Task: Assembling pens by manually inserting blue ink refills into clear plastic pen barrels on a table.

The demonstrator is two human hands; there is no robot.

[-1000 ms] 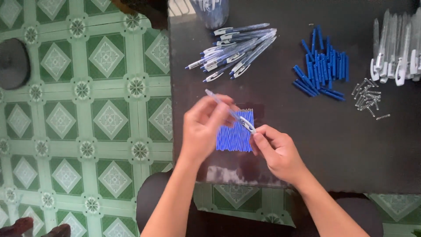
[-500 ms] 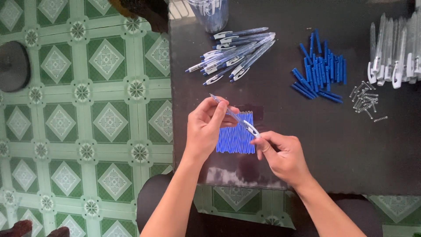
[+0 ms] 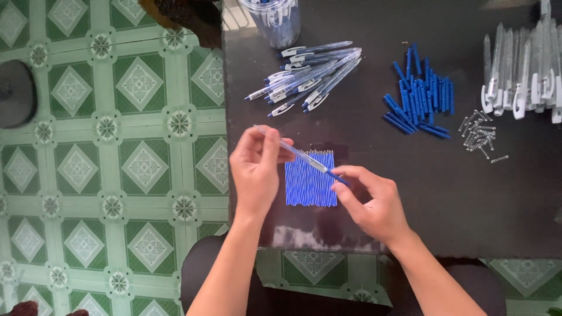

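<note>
Between both hands, just above the near bench edge: clear pen barrel pinched in left hand, blue refill gripped by right hand fingertips, tip entering barrel's lower end. Long axis slanting from upper left down to lower right, both hands equally close. Directly beneath: neat row of blue refills on dark bench. Farther off: assembled pens, blue caps, small springs, white-clipped barrels. No legible labels; clear jar at far edge.
</note>
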